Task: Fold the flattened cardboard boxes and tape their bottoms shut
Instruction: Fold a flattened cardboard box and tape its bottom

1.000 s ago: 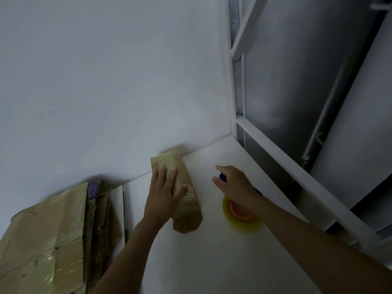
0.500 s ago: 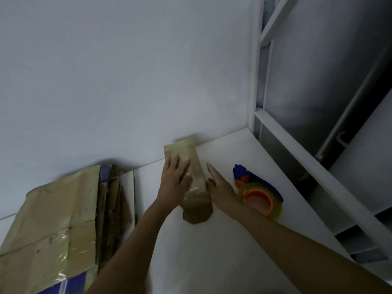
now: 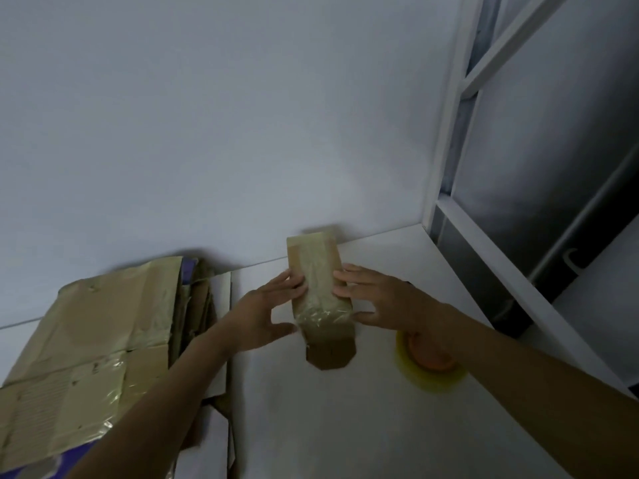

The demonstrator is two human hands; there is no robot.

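Head view: white table [image 3: 345,426], grey wall [image 3: 207,133]; left hand [image 3: 262,316], right hand [image 3: 387,302] press box [image 3: 318,271], grips flat-fingered.

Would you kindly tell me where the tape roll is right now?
In the head view the tape roll lies on the white table, just right of the small box, partly hidden by the right forearm.

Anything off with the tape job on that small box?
Yes. The clear tape on the small cardboard box is wrinkled and bunched at the near end, between the left hand and right hand.
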